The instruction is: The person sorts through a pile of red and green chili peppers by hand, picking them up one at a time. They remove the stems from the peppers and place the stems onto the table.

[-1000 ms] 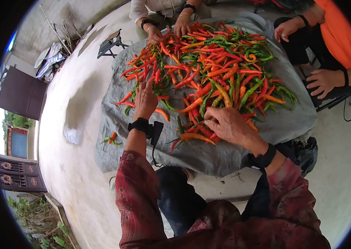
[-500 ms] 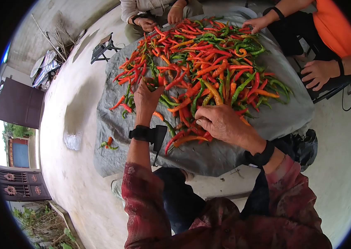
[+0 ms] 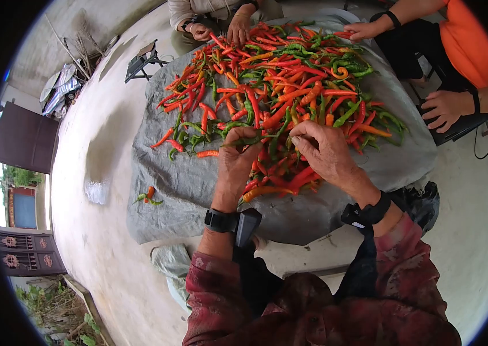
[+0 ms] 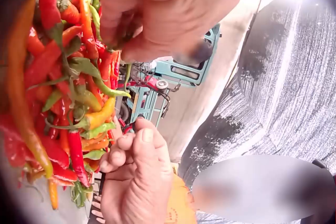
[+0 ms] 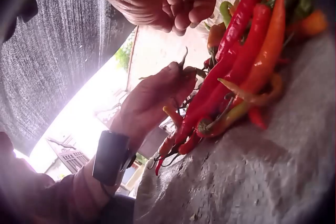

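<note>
The left hand (image 3: pixel 237 167) pinches a green pepper (image 3: pixel 247 140) between thumb and fingers, over the near part of the pepper pile (image 3: pixel 290 86). A curved stem (image 5: pixel 184 58) sticks up from that grip in the right wrist view. To its right, the right hand (image 3: pixel 330 155) hovers over the pile, fingers curled and thumb close to the index finger; no pepper shows in it. Seen from the left wrist, the right hand (image 4: pixel 137 176) faces the left hand (image 4: pixel 173 14) across a gap. Red, orange and green peppers lie beneath both.
A grey sheet (image 3: pixel 163 196) covers the table, with a few separate peppers (image 3: pixel 149 196) at its left. Across the table, one person's hands (image 3: pixel 238 29) touch the pile; at the right, another person's hand (image 3: pixel 365 30) holds a red pepper. A folding stool (image 3: pixel 143 60) stands behind.
The left hand has moved right and nearer the body, close to the right hand, with a green pepper in its fingers. My right hand has shifted slightly up and right.
</note>
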A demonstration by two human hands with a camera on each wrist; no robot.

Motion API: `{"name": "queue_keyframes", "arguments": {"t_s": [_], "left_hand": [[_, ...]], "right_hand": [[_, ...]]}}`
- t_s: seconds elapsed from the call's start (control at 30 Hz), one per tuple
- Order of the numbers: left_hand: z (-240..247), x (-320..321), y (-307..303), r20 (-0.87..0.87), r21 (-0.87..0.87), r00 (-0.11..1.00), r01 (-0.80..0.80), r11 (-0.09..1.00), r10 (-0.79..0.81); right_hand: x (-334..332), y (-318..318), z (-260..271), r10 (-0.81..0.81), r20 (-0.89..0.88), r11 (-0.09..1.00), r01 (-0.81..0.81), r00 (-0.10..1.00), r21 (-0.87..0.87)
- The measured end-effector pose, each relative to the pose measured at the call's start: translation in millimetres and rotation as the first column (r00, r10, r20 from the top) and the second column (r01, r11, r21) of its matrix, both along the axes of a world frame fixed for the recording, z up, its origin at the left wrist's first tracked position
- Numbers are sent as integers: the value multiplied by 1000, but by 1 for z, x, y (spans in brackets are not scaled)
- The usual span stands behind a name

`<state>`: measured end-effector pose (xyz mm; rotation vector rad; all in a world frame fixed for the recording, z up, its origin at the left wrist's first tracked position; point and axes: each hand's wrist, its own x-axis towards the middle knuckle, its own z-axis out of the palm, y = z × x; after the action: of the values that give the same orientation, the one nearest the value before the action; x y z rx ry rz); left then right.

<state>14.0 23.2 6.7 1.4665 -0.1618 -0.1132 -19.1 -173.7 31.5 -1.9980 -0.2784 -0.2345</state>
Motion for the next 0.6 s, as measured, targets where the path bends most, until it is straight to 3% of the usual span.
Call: {"name": "queue_keyframes", "arguments": {"t_s": [0.07,0.1,0.13,0.2,0.27,0.33,0.37,0.43,0.47,0.53,0.6], "left_hand": [[1,-9,-3,56,101,997,40,994,-46],[-5,-8,-1,112,301,989,57,952,-94],[-9,-10,1,110,303,990,52,952,-89],[-11,-15,-2,246,402,943,110,909,-223],[-5,-11,6,237,407,953,79,910,-190],[-8,1,21,305,373,952,-98,923,-23],[-13,8,30,305,374,952,-98,922,-22],[-22,22,48,291,654,943,-321,685,165],[-25,27,53,291,654,943,-319,686,161],[-31,33,57,527,729,850,-435,528,-27],[-41,40,56,536,760,836,-418,498,-117]], "right_hand": [[2,2,-1,20,3,999,-20,1000,-35],[1,5,-1,31,14,999,-31,999,-43],[1,7,-1,44,25,998,-42,999,-50],[1,10,0,51,54,998,-49,997,-35],[2,12,-1,55,84,998,-53,995,-20],[3,12,-3,29,175,998,-19,984,-58],[2,12,-3,30,175,998,-20,984,-57],[1,10,-3,75,115,994,-65,991,-89],[-1,9,0,72,115,994,-62,991,-88],[-3,7,4,98,37,992,-95,994,-84],[-3,6,1,89,42,993,-85,995,-76]]}}
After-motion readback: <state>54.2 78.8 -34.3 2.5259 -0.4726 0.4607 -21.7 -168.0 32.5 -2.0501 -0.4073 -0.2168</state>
